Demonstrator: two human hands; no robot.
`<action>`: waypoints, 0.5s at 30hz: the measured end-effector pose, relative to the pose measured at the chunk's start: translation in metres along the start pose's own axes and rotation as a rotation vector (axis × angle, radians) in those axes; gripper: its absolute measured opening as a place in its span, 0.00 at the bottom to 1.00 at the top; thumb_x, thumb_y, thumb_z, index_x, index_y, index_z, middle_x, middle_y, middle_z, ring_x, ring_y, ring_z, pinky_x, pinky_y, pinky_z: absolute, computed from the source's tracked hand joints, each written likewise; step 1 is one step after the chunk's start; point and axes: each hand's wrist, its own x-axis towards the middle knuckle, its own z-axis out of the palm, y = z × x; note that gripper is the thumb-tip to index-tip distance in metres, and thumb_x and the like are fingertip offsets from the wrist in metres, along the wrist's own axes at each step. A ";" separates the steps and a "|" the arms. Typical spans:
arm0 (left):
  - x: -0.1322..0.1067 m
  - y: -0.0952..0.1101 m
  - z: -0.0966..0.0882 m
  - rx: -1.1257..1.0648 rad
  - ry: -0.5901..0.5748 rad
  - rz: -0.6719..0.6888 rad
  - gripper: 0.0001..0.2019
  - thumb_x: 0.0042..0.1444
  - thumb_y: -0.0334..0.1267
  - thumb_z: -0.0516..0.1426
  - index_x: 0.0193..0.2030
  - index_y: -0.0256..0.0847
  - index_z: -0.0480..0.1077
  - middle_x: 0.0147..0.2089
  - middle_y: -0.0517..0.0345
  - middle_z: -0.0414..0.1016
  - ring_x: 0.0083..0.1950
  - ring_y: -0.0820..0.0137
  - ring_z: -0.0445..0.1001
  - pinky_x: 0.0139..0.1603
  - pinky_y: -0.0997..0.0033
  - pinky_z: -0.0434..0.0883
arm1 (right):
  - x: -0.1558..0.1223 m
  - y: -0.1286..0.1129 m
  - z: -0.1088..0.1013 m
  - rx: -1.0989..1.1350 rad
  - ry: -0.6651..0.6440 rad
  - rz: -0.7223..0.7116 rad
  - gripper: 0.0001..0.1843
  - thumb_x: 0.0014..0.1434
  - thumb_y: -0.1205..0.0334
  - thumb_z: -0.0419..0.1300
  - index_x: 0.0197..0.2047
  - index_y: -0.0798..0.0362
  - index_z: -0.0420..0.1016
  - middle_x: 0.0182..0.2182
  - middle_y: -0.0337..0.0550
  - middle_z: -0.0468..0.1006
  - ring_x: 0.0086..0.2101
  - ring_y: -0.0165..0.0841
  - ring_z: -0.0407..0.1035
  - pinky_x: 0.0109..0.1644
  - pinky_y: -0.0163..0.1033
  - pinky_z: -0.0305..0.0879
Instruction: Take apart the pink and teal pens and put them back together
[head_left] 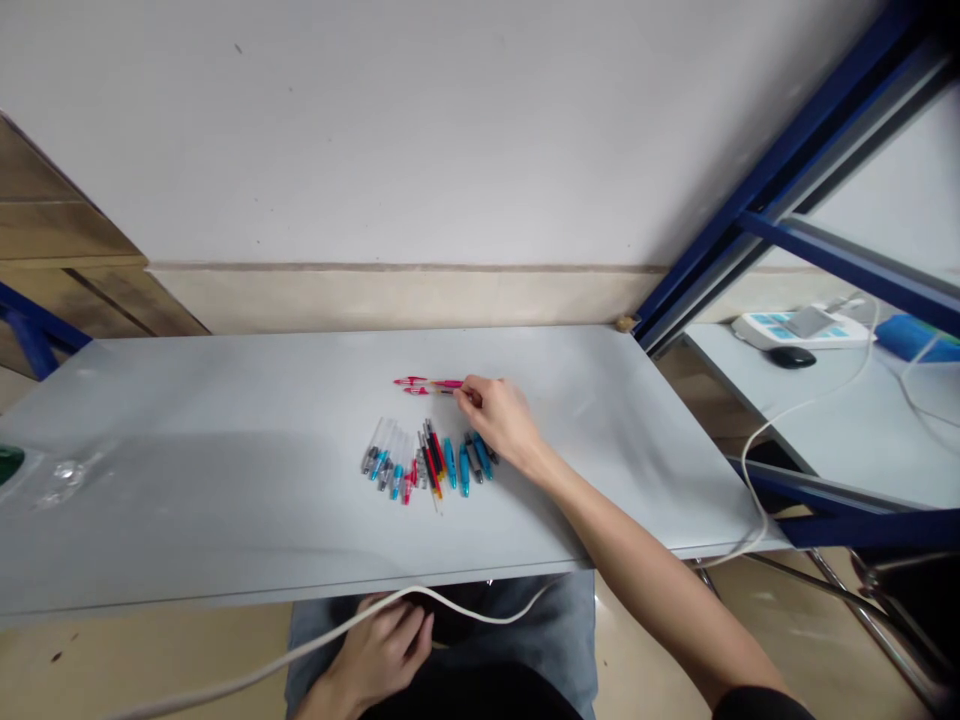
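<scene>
Over the table, my right hand (496,412) has its thumb and fingers pinched at the right end of a pink pen part (427,392). Just behind it lies a longer pink pen (424,381), its right end close to my fingertips. Nearer to me is a row of pen parts: clear barrels (388,445) with grey, blue and red ends, black and red refills (433,455), and blue and grey sleeves (465,468), some partly under my wrist. Down in my lap, my left hand (382,640) rests with its fingers curled and nothing visible in them.
A white cable (300,655) runs in front of my left hand, below the front edge of the table (225,530). Clear plastic packaging (67,475) lies at the left. Beyond the blue frame (697,220) on the right are a black mouse (791,357) and a white device (810,325).
</scene>
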 end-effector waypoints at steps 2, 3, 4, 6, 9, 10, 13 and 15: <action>-0.010 -0.002 -0.034 0.030 0.270 0.068 0.10 0.58 0.28 0.56 0.31 0.47 0.74 0.26 0.58 0.79 0.28 0.66 0.80 0.37 0.63 0.81 | 0.001 0.001 0.000 -0.011 0.000 0.002 0.14 0.69 0.62 0.52 0.30 0.51 0.70 0.23 0.38 0.69 0.23 0.31 0.57 0.31 0.38 0.45; -0.013 -0.005 -0.052 0.064 0.393 0.098 0.09 0.56 0.27 0.57 0.34 0.47 0.74 0.29 0.56 0.81 0.30 0.65 0.81 0.39 0.62 0.81 | 0.001 0.001 0.000 -0.017 -0.001 0.003 0.14 0.69 0.61 0.53 0.30 0.51 0.70 0.23 0.39 0.69 0.24 0.31 0.57 0.31 0.38 0.45; -0.013 -0.010 -0.070 0.124 0.452 0.111 0.10 0.55 0.25 0.58 0.36 0.46 0.75 0.30 0.55 0.82 0.32 0.63 0.82 0.40 0.61 0.81 | 0.001 0.002 0.000 -0.023 -0.001 0.006 0.14 0.69 0.61 0.53 0.30 0.51 0.70 0.23 0.39 0.69 0.24 0.31 0.57 0.32 0.38 0.45; -0.007 -0.021 -0.104 0.251 0.497 0.136 0.10 0.54 0.24 0.59 0.36 0.45 0.73 0.30 0.54 0.82 0.32 0.61 0.82 0.40 0.59 0.80 | 0.002 0.003 0.000 -0.029 -0.001 0.011 0.14 0.69 0.61 0.53 0.30 0.51 0.70 0.23 0.39 0.69 0.24 0.31 0.57 0.31 0.38 0.45; 0.019 -0.037 -0.141 0.353 0.449 0.112 0.09 0.57 0.26 0.58 0.30 0.44 0.69 0.26 0.59 0.77 0.26 0.67 0.77 0.34 0.63 0.76 | 0.002 0.003 -0.001 -0.029 0.002 0.015 0.15 0.69 0.60 0.53 0.30 0.51 0.70 0.22 0.38 0.68 0.23 0.31 0.56 0.31 0.38 0.45; 0.030 -0.040 -0.150 0.383 0.459 0.080 0.11 0.59 0.26 0.57 0.28 0.43 0.68 0.25 0.60 0.75 0.25 0.69 0.75 0.32 0.64 0.73 | 0.003 0.004 -0.001 -0.031 0.002 0.016 0.15 0.69 0.60 0.53 0.30 0.51 0.69 0.22 0.38 0.68 0.23 0.30 0.56 0.31 0.38 0.44; 0.064 -0.046 -0.165 0.459 0.390 0.077 0.19 0.63 0.28 0.56 0.21 0.43 0.59 0.18 0.65 0.63 0.20 0.72 0.64 0.26 0.67 0.62 | 0.004 0.005 -0.002 -0.041 0.006 0.022 0.14 0.69 0.61 0.53 0.30 0.51 0.70 0.23 0.38 0.69 0.24 0.31 0.57 0.31 0.38 0.44; 0.087 -0.047 -0.171 0.434 0.349 0.176 0.19 0.64 0.29 0.55 0.21 0.42 0.60 0.18 0.65 0.62 0.21 0.74 0.63 0.28 0.67 0.60 | 0.005 0.005 -0.002 -0.047 0.001 0.020 0.14 0.69 0.60 0.53 0.30 0.51 0.70 0.23 0.39 0.70 0.24 0.31 0.57 0.31 0.38 0.45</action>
